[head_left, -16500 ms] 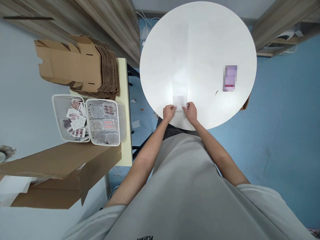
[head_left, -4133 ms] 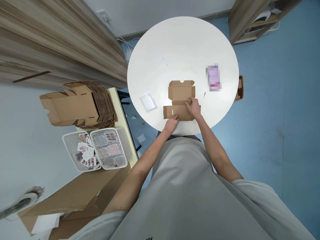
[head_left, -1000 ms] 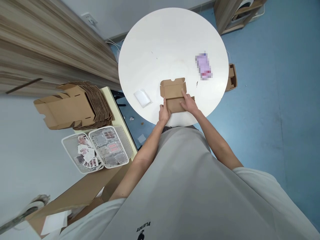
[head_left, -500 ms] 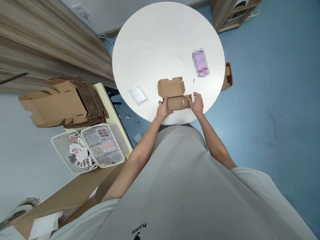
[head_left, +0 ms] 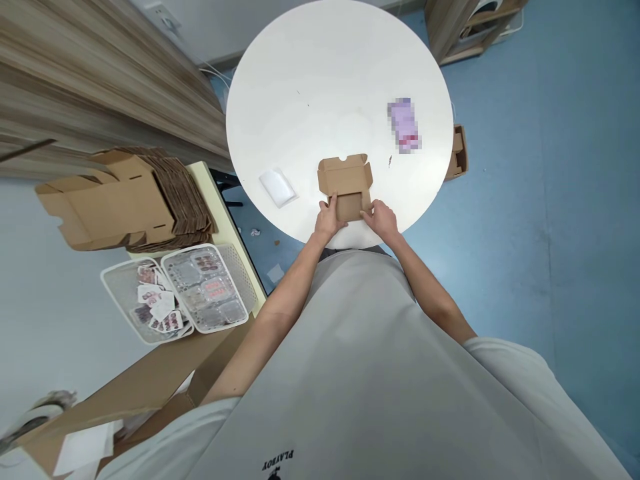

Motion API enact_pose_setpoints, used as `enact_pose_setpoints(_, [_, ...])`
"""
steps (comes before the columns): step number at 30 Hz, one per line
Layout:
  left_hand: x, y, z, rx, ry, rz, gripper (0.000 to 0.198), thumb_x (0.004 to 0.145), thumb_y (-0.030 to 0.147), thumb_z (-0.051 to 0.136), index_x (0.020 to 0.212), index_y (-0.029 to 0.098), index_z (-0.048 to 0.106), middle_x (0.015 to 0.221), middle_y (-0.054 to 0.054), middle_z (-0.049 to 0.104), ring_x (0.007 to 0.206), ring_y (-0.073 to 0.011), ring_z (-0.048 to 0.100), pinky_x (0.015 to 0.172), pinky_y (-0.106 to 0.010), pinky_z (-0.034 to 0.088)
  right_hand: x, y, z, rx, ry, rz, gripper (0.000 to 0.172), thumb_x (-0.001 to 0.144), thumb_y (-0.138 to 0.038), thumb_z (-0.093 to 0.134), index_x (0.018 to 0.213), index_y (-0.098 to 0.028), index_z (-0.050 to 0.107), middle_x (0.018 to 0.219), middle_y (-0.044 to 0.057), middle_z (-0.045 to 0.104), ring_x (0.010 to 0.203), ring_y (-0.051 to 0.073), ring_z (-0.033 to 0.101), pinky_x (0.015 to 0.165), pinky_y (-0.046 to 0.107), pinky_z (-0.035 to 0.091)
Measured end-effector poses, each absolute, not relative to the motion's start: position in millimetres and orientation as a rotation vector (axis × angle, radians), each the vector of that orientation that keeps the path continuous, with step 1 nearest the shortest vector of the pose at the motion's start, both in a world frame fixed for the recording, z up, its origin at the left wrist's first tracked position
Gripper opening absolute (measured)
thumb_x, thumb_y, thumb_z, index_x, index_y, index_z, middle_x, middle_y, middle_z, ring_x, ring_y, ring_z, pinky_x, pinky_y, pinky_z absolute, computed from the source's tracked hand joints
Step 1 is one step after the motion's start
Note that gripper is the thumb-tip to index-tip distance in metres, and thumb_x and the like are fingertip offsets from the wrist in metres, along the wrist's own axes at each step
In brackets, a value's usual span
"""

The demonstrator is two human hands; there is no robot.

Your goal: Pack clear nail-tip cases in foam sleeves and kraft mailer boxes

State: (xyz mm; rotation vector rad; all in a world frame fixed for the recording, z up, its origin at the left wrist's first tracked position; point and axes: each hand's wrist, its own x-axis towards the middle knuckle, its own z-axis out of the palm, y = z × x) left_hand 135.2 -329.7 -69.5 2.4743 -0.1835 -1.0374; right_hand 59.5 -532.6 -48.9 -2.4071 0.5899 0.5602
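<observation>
A small brown cardboard box (head_left: 346, 179) lies on the round white table (head_left: 310, 60) at its near edge, lid flap raised away from me. My left hand (head_left: 327, 221) grips the box's left side, thumb and fingers around the wall. On the right side, my right hand (head_left: 381, 219) pinches the folded side wall near the front corner. The inside of the box looks bare between my hands. To the left of the box lies a white translucent packet (head_left: 278, 187). A blurred purple item (head_left: 405, 125) rests farther back on the right.
A stack of flattened cardboard boxes (head_left: 115, 203) stands on a side table at left, beside white plastic baskets (head_left: 205, 288) holding cards and clear packs. A large open carton (head_left: 140, 380) is at lower left. Another brown box (head_left: 457, 153) sits beyond the table's right edge.
The right side panel, which lay outward, is now folded up into a wall. My right hand has moved left with it. My left hand stays on the left side.
</observation>
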Motion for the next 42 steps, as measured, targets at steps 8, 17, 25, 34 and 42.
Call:
enact_pose_setpoints(8, [134, -325, -72, 2.473, -0.231, -1.037, 0.134, 0.079, 0.028, 0.102, 0.184, 0.032, 0.019, 0.154, -0.020, 0.046, 0.129, -0.0433, 0.073, 0.120, -0.055, 0.056, 76, -541, -65, -2.318, 0.758, 0.602, 0.009, 0.104, -0.029, 0.067, 0.098, -0.024, 0.071, 0.109, 0.012, 0.083, 0.105, 0.033, 0.075, 0.094, 0.042, 0.058])
enact_pose_setpoints(17, [122, -322, -69, 2.417, -0.140, -0.872, 0.120, 0.093, 0.045, 0.091, 0.183, 0.024, 0.015, 0.156, -0.022, 0.050, 0.138, -0.0422, 0.067, 0.120, -0.053, 0.054, 83, -533, -75, -2.487, 0.690, 0.687, 0.012, 0.102, -0.023, 0.059, 0.098, -0.023, 0.070, 0.103, 0.019, 0.078, 0.096, 0.038, 0.071, 0.087, 0.049, 0.058])
enact_pose_setpoints(25, [122, -307, -68, 2.475, -0.024, -0.799, 0.034, 0.110, 0.019, 0.051, 0.141, 0.019, 0.066, 0.139, -0.019, 0.066, 0.127, -0.0332, 0.069, 0.118, -0.048, 0.054, 74, -532, -82, -2.531, 0.633, 0.734, 0.028, 0.110, -0.035, 0.054, 0.103, -0.020, 0.077, 0.102, 0.024, 0.079, 0.107, 0.042, 0.074, 0.093, 0.053, 0.059])
enact_pose_setpoints(34, [128, -310, -60, 2.490, -0.002, -0.804, 0.028, 0.112, 0.028, 0.055, 0.135, 0.020, 0.067, 0.134, -0.016, 0.070, 0.126, -0.0325, 0.071, 0.117, -0.046, 0.054, 81, -529, -74, -2.518, 0.699, 0.768, 0.035, 0.111, -0.042, 0.058, 0.099, -0.016, 0.079, 0.105, 0.027, 0.079, 0.109, 0.045, 0.076, 0.095, 0.055, 0.058])
enact_pose_setpoints(42, [215, -245, -55, 2.522, 0.712, -0.347, 0.064, 0.107, 0.048, 0.069, 0.156, 0.013, 0.047, 0.164, -0.028, 0.053, 0.161, -0.0436, 0.047, 0.133, -0.058, 0.041, 70, -555, -39, -2.453, 0.788, 0.590, 0.064, 0.113, -0.071, 0.047, 0.085, -0.021, 0.076, 0.090, 0.022, 0.078, 0.097, 0.044, 0.076, 0.091, 0.055, 0.057])
